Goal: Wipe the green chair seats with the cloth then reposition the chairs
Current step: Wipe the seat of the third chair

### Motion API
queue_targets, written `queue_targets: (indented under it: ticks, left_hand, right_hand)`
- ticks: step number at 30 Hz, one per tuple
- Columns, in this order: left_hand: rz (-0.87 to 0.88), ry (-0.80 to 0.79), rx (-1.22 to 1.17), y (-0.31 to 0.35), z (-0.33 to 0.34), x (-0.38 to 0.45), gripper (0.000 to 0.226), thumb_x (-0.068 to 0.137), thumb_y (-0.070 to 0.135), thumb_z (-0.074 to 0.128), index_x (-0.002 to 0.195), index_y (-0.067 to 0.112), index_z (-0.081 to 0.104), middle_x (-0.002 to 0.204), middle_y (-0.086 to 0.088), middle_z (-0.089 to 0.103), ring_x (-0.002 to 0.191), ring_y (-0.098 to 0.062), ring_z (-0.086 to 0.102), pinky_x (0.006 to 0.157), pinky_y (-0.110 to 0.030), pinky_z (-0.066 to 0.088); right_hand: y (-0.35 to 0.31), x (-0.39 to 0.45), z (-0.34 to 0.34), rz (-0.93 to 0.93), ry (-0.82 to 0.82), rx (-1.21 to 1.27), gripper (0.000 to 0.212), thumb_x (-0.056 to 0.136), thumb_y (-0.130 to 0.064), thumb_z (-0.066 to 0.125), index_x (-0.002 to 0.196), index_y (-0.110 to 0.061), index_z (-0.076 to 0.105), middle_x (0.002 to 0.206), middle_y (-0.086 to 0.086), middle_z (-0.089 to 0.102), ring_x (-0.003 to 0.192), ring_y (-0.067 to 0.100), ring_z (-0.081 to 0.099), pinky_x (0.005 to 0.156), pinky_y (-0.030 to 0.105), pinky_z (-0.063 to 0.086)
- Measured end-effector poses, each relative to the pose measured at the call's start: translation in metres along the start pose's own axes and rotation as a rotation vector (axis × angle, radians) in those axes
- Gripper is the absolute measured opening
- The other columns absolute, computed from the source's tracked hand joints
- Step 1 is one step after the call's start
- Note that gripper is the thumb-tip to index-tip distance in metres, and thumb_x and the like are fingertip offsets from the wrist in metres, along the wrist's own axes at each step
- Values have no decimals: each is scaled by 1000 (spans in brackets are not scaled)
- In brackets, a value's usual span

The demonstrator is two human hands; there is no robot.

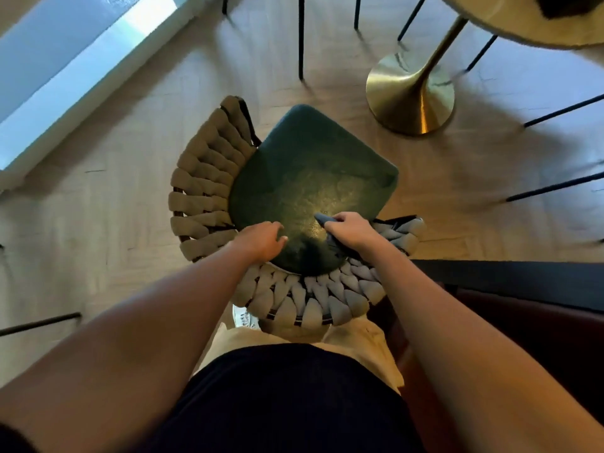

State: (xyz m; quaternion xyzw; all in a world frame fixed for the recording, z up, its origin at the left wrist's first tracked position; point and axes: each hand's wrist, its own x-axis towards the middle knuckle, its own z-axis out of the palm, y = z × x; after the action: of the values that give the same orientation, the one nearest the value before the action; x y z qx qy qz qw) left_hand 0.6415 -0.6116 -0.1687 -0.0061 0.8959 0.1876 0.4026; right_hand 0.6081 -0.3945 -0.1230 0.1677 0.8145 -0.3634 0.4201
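Directly below me stands a chair with a dark green seat (310, 178) and a curved back of woven beige straps (206, 191). My left hand (261, 240) rests at the seat's near left edge against the woven back, fingers curled; whether it grips the back I cannot tell. At the seat's near right edge my right hand (351, 230) is closed on a dark grey cloth (323, 220), which pokes out past the fingers onto the green seat.
A round table on a gold pedestal base (410, 93) stands at the upper right. Thin black legs of other chairs (300, 37) surround it on the pale wood floor. A dark counter or bench (523, 282) is at my right; a window (65, 67) lies far left.
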Motion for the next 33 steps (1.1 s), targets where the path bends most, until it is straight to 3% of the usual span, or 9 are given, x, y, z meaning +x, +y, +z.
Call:
queue_targets:
  ticks: [3, 5, 8, 14, 19, 24, 29, 33]
  left_hand:
    - [-114, 54, -89, 25, 7, 8, 50, 104, 42, 50, 149, 21, 44, 144, -6, 54, 128, -24, 55, 104, -45, 49]
    - [-175, 68, -119, 44, 12, 11, 48, 104, 43, 49, 147, 21, 46, 141, -6, 56, 125, -24, 57, 102, -45, 51]
    - [-193, 84, -76, 74, 12, 15, 49, 104, 44, 47, 147, 21, 47, 140, -5, 57, 125, -25, 57, 103, -45, 50]
    - [-235, 193, -152, 120, 9, 14, 48, 105, 45, 45, 146, 20, 47, 142, -5, 56, 128, -25, 56, 104, -45, 48]
    - [-264, 209, -202, 127, 4, 9, 48, 105, 43, 45, 148, 22, 45, 143, -3, 55, 128, -23, 55, 103, -43, 49]
    - [-268, 223, -163, 128, -3, 11, 50, 105, 46, 45, 149, 23, 44, 144, -3, 54, 128, -23, 55, 102, -43, 50]
    - [-267, 203, -123, 144, -14, 24, 50, 104, 45, 47, 149, 24, 45, 145, -2, 54, 130, -22, 54, 104, -44, 50]
    - [-311, 231, -157, 159, -39, 42, 50, 104, 46, 48, 149, 24, 45, 144, -1, 53, 130, -22, 54, 102, -44, 51]
  right_hand:
    - [-2, 24, -28, -14, -85, -71, 27, 97, -29, 56, 120, -16, 63, 100, 5, 66, 87, 18, 65, 65, 29, 48]
    - [-4, 35, -48, -35, -149, -146, 27, 98, -29, 57, 121, -15, 62, 103, 6, 66, 90, 19, 66, 73, 32, 54]
    - [-5, 46, -76, -96, -191, -262, 33, 97, -31, 58, 127, -17, 59, 106, 5, 65, 94, 19, 67, 88, 39, 58]
    - [-14, 55, -115, -193, -232, -526, 38, 95, -35, 57, 128, -16, 62, 107, 5, 65, 95, 19, 66, 89, 39, 57]
    - [-22, 54, -121, -224, -212, -511, 33, 94, -34, 58, 122, -16, 63, 101, 4, 68, 90, 19, 69, 86, 41, 60]
    - [-24, 51, -132, -286, -194, -488, 26, 97, -31, 58, 119, -18, 62, 98, 4, 68, 86, 16, 69, 76, 32, 58]
    - [-26, 68, -154, -276, -244, -493, 29, 97, -31, 59, 123, -16, 62, 101, 5, 69, 91, 19, 70, 89, 42, 60]
    - [-45, 95, -179, -340, -279, -628, 34, 97, -34, 57, 124, -15, 63, 107, 5, 65, 95, 19, 65, 89, 39, 57]
